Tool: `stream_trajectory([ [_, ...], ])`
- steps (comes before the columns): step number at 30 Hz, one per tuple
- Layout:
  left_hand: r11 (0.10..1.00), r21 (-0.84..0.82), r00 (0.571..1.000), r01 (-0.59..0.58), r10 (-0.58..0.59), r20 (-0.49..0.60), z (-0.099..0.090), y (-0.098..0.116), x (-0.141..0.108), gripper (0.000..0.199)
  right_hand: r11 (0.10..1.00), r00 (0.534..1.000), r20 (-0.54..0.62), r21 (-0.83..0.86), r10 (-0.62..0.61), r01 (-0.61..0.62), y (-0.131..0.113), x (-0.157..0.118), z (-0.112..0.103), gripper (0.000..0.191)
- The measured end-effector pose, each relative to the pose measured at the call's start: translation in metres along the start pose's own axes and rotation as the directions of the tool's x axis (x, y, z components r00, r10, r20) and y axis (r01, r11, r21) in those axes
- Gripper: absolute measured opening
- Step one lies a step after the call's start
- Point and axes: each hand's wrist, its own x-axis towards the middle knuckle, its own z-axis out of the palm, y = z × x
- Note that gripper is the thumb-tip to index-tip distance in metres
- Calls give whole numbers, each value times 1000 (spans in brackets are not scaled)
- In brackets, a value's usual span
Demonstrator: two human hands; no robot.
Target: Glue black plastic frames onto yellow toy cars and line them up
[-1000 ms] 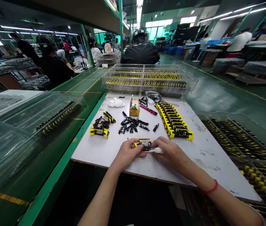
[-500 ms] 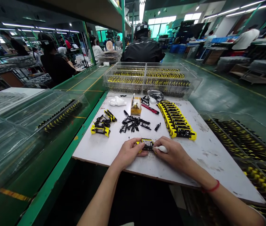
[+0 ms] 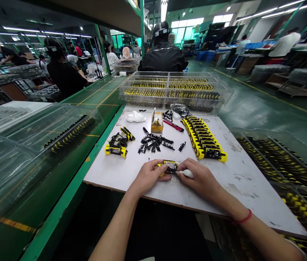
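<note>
Since a second ago, the white tool (image 3: 188, 173) has slid a little to the right along the near edge of the black and yellow part (image 3: 170, 166); far back on the left, a person in a black top (image 3: 9, 54) has moved more to the left.

The part sits in the left hand (image 3: 150, 175), near the front edge of the white board (image 3: 110, 177); that hand is pinched tight on its left end, with the thumb on top and fingers below. The right hand (image 3: 201, 179) has its fingers together around the white tool; the thin tip seems to touch the near right corner of the part, but it is too small to be sure.

Just past the hands lies a messy pile of black bits (image 3: 153, 142), with one bit (image 3: 182, 146) off to its right; a small yellow box (image 3: 156, 127) stands behind the pile, and a red knife (image 3: 173, 125) lies next to it. A long row of black and yellow pieces (image 3: 205, 139) is on the right; a few more loose pieces (image 3: 116, 150) are on the left.
</note>
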Motion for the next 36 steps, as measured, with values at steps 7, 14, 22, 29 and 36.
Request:
stream_trajectory([
  [7,1000,17,1000,-3,2,16,-2,-2,1,33,996,997,65,-72,-45,50,-2,0,-5,14],
  [14,1000,-2,1000,17,-17,-7,1,1,0,36,987,985,162,-145,-52,76,-3,3,-10,9],
  [22,999,-35,999,32,-32,-7,1,-3,2,42,988,968,246,-133,-39,73,1,13,-15,5],
  [29,996,-59,992,63,-69,-109,4,-1,1,46,973,979,111,143,169,-184,6,13,-21,18],
  [36,996,-59,991,63,-70,-112,4,2,0,45,666,780,414,414,470,-621,-9,7,-21,48],
])
